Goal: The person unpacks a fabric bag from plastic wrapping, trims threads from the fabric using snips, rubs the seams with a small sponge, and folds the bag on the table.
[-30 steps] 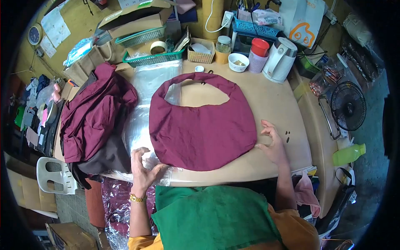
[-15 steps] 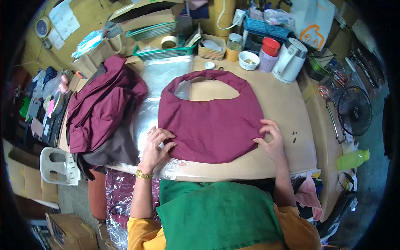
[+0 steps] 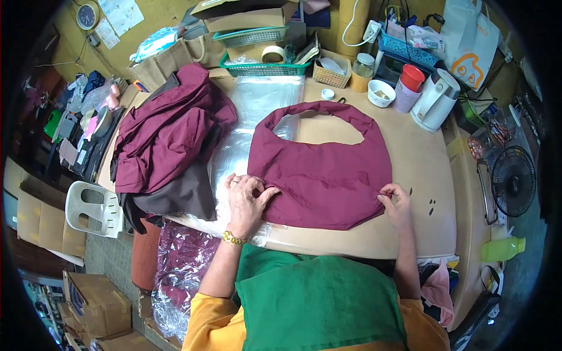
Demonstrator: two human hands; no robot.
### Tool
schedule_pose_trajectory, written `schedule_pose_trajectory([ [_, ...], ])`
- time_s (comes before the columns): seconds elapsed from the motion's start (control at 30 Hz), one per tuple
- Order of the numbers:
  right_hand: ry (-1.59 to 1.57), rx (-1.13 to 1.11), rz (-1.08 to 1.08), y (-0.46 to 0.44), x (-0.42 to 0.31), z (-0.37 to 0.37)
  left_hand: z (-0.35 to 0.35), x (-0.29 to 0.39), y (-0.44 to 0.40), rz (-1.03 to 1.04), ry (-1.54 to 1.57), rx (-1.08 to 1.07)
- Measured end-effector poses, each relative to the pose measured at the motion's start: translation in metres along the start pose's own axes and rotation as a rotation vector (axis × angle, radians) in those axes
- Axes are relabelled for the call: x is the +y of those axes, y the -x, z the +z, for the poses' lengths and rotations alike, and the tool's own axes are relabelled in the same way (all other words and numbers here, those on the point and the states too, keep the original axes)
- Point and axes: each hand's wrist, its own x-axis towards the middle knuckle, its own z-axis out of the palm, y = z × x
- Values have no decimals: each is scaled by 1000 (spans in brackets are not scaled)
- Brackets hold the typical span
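Note:
A maroon fabric shoulder bag (image 3: 322,181) lies flat on the tan tabletop, its handle loop pointing away from me. My left hand (image 3: 247,203) pinches the bag's lower left side between thumb and fingers. At the lower right edge, my right hand (image 3: 396,205) has its thumb and fingertips closed on the cloth. Clear plastic bags (image 3: 257,108) lie flat on the table, partly under the maroon bag and beside my left hand. To the left is a heap of maroon cloth (image 3: 170,128) with dark grey cloth (image 3: 181,196) showing beneath it.
Along the back stand green baskets (image 3: 266,69), a jar (image 3: 363,65), a white bowl (image 3: 381,93), a red cup (image 3: 411,77) and an electric kettle (image 3: 436,100). A black fan (image 3: 514,180) is at right. A white plastic stool (image 3: 92,207) and cardboard boxes (image 3: 98,301) stand on the left floor.
The view has shifted, so the scene sits further right. Both hands stay at the bag's sides; my right fingers have drawn together on its edge, and the lower edge lies slightly differently.

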Motion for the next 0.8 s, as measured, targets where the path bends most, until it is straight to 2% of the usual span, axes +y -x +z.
schedule_pose_trajectory([
  [0.07,112,-47,-55,-1,-3,1,9,0,5,-12,42,66],
  [0.13,226,-89,-110,-3,-3,-1,8,6,5,-28,17,21],
  [0.2,-152,-135,128,-4,1,-9,14,1,9,-75,44,-64],
  [0.23,-151,-132,127,-5,6,-10,13,3,9,-151,42,-117],
  [0.33,-128,-114,22,-4,19,-9,15,-2,1,-179,74,-115],
  [0.37,-172,0,-25,-4,19,-6,14,0,-1,-134,86,3],
  [0.4,-218,114,-72,-5,18,-4,12,-6,-4,-130,86,8],
  [0.43,-220,115,-75,-7,19,-7,7,-16,-5,-218,470,66],
  [0.47,-238,210,-128,-9,20,-13,3,-23,-5,-306,854,121],
  [0.5,-257,304,-180,-10,18,-15,-5,-21,-5,-357,1111,110],
  [0.6,-232,330,-232,-12,8,-9,-5,-19,-3,-371,1530,159],
  [0.63,-235,329,-235,-15,15,-11,-5,-21,-2,-367,1528,161],
  [0.7,-136,333,-53,-23,22,-13,-5,-24,-1,-297,1730,76],
  [0.73,-137,333,-54,-23,14,-11,-8,-22,0,-295,1728,76],
  [0.8,657,284,7,-24,-23,-4,-15,-14,0,-303,1000,40],
])
